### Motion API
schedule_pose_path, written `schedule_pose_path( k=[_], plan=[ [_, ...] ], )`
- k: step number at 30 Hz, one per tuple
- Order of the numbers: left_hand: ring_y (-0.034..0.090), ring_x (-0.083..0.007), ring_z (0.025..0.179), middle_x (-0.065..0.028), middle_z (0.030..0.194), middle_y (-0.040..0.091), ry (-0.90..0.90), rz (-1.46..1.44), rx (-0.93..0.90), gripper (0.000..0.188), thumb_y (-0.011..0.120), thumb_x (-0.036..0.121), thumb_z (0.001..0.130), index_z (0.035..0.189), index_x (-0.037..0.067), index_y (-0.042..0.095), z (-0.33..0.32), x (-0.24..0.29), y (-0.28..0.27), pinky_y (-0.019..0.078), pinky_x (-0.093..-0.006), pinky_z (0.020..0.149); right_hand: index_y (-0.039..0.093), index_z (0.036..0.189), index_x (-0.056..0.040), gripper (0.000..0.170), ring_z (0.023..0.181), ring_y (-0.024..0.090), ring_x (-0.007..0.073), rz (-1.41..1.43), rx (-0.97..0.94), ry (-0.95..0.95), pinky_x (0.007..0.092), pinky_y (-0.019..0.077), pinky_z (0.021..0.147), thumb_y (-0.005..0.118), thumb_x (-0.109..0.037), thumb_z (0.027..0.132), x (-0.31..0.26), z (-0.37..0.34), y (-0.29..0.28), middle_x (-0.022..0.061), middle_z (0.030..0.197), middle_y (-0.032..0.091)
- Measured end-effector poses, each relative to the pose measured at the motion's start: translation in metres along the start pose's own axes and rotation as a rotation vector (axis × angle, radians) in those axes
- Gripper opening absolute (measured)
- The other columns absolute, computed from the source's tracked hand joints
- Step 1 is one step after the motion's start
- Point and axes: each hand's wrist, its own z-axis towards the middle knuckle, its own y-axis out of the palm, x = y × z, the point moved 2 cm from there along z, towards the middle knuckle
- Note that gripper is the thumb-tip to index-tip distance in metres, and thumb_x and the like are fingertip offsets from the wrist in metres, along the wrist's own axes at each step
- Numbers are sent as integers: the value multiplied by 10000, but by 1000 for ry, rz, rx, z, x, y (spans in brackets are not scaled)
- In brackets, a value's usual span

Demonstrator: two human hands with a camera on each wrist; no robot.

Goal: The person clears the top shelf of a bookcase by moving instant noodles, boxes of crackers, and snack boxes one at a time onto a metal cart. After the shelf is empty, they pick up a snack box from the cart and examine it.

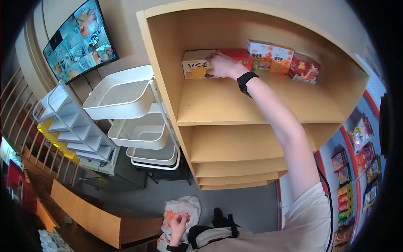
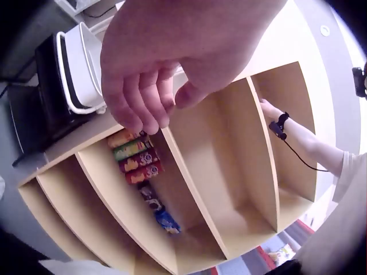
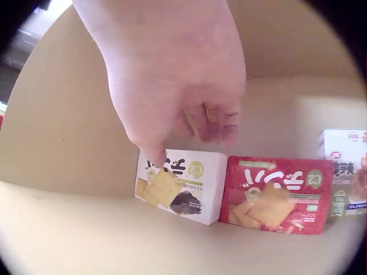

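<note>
Across the far side, a wooden shelf unit [image 1: 218, 103]; to its left, a tiered white trolley [image 1: 119, 111]. Near and left, on the floor, a plastic bag [image 1: 192, 206] with reddish printing, too small to read. Far left in the top compartment, the right hand [image 1: 226, 65], half open, thumb over the edge of a white box [image 3: 175, 192], fingers loosely bent beyond; no firm grasp visible, contact hard to tell, probably for steadying or aligning. Near, over the bag, the left hand [image 1: 178, 227], loosely curled, without any load. Just right of the white box, a red box [image 3: 275, 197]; farther right, orange-and-white boxes [image 1: 281, 59] and a dark red box [image 1: 304, 70], printed faces nearward, presumably for easy reading. On white and red alike, "C2" in a greenish badge, plus bold characters and cracker pictures.
</note>
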Motion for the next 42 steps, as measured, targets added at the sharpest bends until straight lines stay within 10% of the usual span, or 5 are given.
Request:
schedule_pose_path(
  k=[18,24,34,38,42],
  plan=[
    [617,-101,837,-48,931,654,213,-72,-219,150,626,58,892,1030,10,594,97,116,71,491,-237,772,588,977,8,352,864,616,349,198,-291,-233,432,492,735,629,-316,846,-39,-72,-122,187,895,606],
    [506,-215,1191,-123,1337,449,345,-556,-671,816,776,79,750,1393,22,276,100,175,104,442,-360,976,568,1026,10,376,817,617,369,596,-616,-322,434,505,718,586,-342,895,-106,-169,-141,203,901,598],
    [601,-124,1011,-68,1103,646,252,-322,-634,443,753,57,786,1173,8,543,89,164,92,476,-284,890,562,1096,-32,411,800,626,348,653,-981,-325,413,517,700,560,-402,917,-150,-192,-79,169,940,606],
    [593,-117,1013,-72,1102,646,117,-276,-520,401,732,62,807,1161,2,554,83,147,70,469,-279,896,634,994,-55,287,728,636,210,502,-476,-206,322,507,653,642,-311,866,-119,-109,-106,121,807,642],
    [586,-103,992,-67,1073,654,65,-192,-426,389,728,84,811,1148,-18,562,77,121,55,467,-262,875,599,1081,-11,368,920,591,360,60,-52,-167,406,481,804,630,-287,840,-45,-30,-71,208,962,614]
  ],
)
